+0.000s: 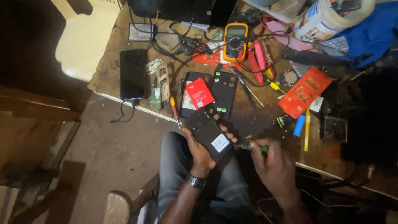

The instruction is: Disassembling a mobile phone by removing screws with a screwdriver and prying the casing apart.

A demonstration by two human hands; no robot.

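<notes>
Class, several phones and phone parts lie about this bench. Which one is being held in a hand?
The black phone at the table's near edge, gripped by the left hand. The others lie flat on the table, untouched.

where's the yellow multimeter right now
In the head view the yellow multimeter lies at the top centre of the workbench, among tangled wires, just left of the red pliers.

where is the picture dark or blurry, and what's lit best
Head view: the workbench centre around the yellow multimeter is lit best; the left and right edges and the lap fall into deep shadow; the right hand and its green-handled tool look dim and slightly soft.
</notes>
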